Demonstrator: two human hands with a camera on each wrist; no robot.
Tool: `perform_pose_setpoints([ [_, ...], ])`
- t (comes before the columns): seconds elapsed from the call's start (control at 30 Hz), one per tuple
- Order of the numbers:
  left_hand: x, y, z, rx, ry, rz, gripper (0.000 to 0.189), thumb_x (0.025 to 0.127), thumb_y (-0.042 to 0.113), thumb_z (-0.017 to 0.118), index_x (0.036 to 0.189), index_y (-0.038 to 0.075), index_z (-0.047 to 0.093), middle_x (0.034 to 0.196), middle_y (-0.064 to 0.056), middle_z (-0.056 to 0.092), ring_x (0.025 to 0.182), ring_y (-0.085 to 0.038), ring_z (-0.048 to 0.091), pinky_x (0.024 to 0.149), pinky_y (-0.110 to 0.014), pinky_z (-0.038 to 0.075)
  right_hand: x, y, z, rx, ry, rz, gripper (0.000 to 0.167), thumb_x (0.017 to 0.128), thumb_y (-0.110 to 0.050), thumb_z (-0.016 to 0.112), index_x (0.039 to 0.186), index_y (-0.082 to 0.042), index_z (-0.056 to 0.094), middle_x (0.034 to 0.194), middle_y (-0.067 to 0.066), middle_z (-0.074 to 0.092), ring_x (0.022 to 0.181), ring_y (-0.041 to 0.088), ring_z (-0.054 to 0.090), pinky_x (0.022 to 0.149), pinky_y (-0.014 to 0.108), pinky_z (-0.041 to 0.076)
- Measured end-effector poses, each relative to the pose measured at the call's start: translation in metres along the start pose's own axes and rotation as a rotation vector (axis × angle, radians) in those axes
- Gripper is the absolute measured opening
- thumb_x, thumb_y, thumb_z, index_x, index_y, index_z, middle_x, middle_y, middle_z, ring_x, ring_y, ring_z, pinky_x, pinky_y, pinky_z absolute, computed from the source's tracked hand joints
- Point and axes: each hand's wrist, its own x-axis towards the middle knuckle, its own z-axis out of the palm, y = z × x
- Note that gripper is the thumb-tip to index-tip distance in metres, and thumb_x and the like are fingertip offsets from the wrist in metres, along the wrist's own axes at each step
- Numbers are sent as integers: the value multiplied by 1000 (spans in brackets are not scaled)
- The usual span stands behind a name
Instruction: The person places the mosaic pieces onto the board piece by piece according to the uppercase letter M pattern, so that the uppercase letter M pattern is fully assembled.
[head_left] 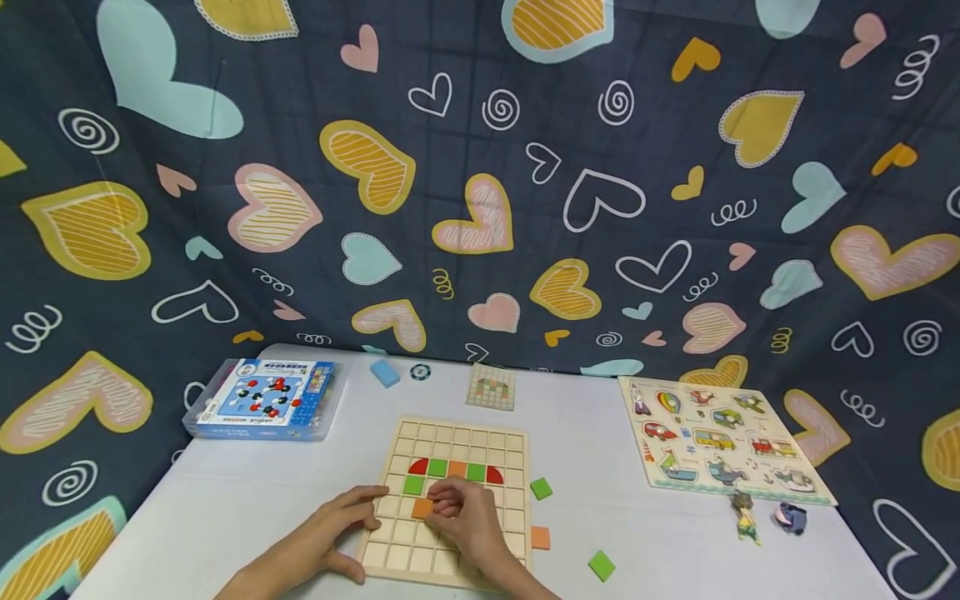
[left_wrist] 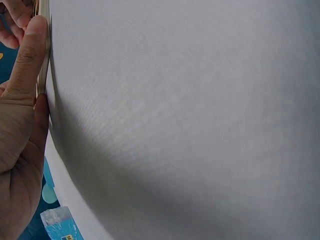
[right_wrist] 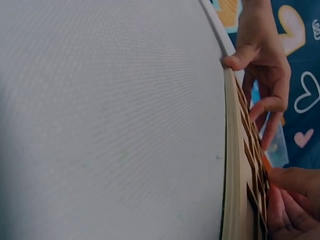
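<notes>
A wooden grid board lies flat on the table. One row on it holds red quarter-round tiles at the ends, with green and orange squares between them; a green square tile sits one row nearer. My right hand pinches an orange square tile between thumb and fingers, low over the left-middle cells, and covers part of the grid. My left hand rests along the board's left edge, its thumb at the near corner and its fingers spread over the frame.
Right of the board lie a green tile, an orange tile and another green tile. Behind it is a pattern card. A boxed molecule set stands left; a picture puzzle and small figures are right.
</notes>
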Motion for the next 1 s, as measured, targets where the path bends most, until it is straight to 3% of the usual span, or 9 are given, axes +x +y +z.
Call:
perform_pose_setpoints([
  [0.6, 1, -2, 1, 10, 6, 40, 41, 71, 40, 76, 103, 20, 60, 133, -24, 49, 118, -33, 50, 98, -22, 41, 4, 1, 5, 19, -32, -16, 26, 74, 11, 75, 97, 3, 66, 90, 13, 69, 74, 14, 66, 65, 19, 54],
  [1.0, 1, -2, 1, -6, -28, -34, 37, 73, 43, 75, 101, 23, 60, 135, -21, 48, 121, -30, 49, 99, -22, 40, 5, 4, 5, 74, -114, 32, 19, 85, 6, 67, 104, 3, 64, 99, 14, 67, 85, 23, 67, 70, 18, 53],
])
